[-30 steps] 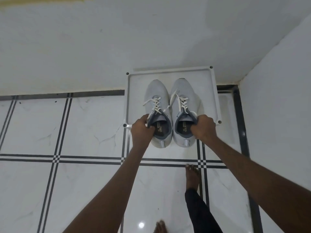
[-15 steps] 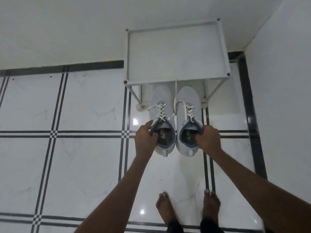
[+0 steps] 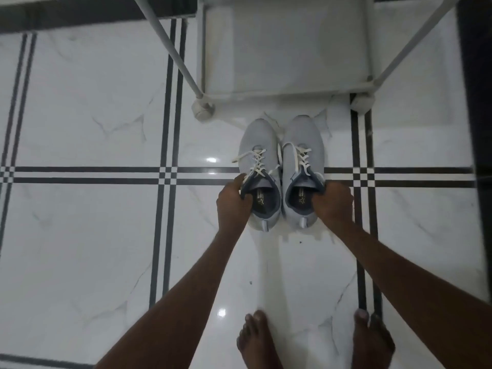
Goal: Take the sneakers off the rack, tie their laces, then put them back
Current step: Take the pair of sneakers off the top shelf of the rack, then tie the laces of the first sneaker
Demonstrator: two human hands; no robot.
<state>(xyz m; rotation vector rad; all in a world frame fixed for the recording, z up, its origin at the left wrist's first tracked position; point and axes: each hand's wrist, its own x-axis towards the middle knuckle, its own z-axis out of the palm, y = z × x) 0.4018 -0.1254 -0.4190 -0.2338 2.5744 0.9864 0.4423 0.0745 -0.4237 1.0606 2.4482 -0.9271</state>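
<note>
Two pale grey sneakers with loose white laces sit side by side low over the white tiled floor, toes pointing at the rack. My left hand (image 3: 233,198) grips the collar of the left sneaker (image 3: 257,145). My right hand (image 3: 333,201) grips the collar of the right sneaker (image 3: 303,134). The laces hang untied, one end trailing left of the left sneaker. The white metal shoe rack (image 3: 285,95) stands just beyond the toes, its lower shelf bare.
The rack's slanted legs (image 3: 173,46) and round feet (image 3: 203,109) flank the shelf. A dark strip (image 3: 476,102) runs down the right edge. My bare feet (image 3: 259,339) stand on the floor behind the sneakers. Black tile lines cross the floor.
Both hands have carried the sneakers off the rack's top shelf and down to floor level in front of it. The camera has tilted down and closer.
</note>
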